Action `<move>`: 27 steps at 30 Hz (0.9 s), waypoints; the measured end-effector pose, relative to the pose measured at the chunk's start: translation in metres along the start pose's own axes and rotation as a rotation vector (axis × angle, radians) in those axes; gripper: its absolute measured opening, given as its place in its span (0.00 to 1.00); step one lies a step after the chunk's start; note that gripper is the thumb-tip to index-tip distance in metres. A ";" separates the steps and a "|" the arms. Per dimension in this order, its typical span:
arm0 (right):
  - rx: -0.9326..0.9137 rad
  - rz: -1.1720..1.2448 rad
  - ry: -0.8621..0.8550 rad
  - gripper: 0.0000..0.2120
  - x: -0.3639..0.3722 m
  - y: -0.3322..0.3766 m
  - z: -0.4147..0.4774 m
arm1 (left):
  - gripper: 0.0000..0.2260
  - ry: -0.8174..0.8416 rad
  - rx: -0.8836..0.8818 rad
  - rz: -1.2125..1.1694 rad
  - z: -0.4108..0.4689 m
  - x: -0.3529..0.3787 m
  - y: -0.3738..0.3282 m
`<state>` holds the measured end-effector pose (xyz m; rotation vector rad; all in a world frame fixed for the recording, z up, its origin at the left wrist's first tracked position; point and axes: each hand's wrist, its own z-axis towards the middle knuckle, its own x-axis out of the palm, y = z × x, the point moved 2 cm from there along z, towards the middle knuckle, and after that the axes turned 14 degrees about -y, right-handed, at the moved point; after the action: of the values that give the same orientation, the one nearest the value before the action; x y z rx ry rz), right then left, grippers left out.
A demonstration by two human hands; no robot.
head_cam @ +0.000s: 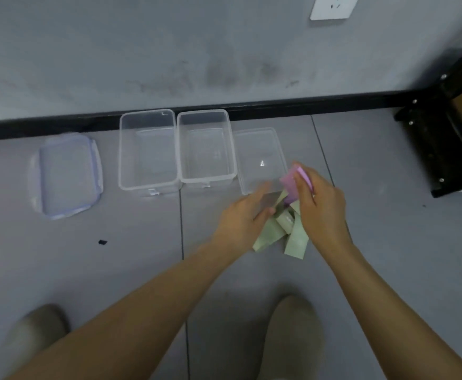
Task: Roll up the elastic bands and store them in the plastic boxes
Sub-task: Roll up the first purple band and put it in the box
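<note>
Currently both hands are on a loose bundle of flat elastic bands low over the floor. The right hand (320,207) grips a pink band (290,182). The left hand (240,218) pinches a grey strip (269,200) between thumb and fingers, though it's motion-blurred. Pale green bands (269,237) splay out beneath the hands. The grey tile floor (142,256) meets a grey wall at a black baseboard (306,101), with a socket (334,8) above. The left box (147,186) and right box (206,179) are clear plastic and touch side by side by the baseboard. A clear lid (254,149) lies just right of them and a blue-clipped lid (68,174) lies to their left. A black rack (443,149) bounds the right side; open floor lies left, down to the shoes (292,338).
</note>
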<state>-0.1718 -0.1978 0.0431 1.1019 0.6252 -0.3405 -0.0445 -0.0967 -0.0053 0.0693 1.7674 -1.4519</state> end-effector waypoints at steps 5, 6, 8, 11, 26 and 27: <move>0.119 0.219 0.165 0.16 0.030 0.043 -0.004 | 0.21 -0.069 -0.468 -0.549 0.005 -0.050 0.012; 0.160 0.299 0.202 0.16 0.037 0.051 -0.006 | 0.19 -0.051 -0.580 -0.637 0.002 -0.057 0.019; 0.242 0.455 0.305 0.13 0.050 0.065 -0.012 | 0.18 0.018 -0.801 -0.774 -0.006 -0.068 0.038; 0.211 0.497 0.491 0.08 0.068 0.077 -0.035 | 0.18 -0.004 -1.088 -1.084 -0.016 -0.076 0.075; -0.662 -0.090 0.791 0.17 0.132 0.010 -0.177 | 0.18 -0.151 -0.769 -0.561 -0.003 -0.075 0.183; -0.715 -0.131 0.784 0.17 0.136 0.002 -0.183 | 0.18 -0.140 -0.736 -0.541 0.001 -0.071 0.184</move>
<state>-0.1191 -0.0250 -0.0958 0.4647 1.3876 0.2299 0.0973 -0.0055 -0.1068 -0.9260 2.1846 -1.0134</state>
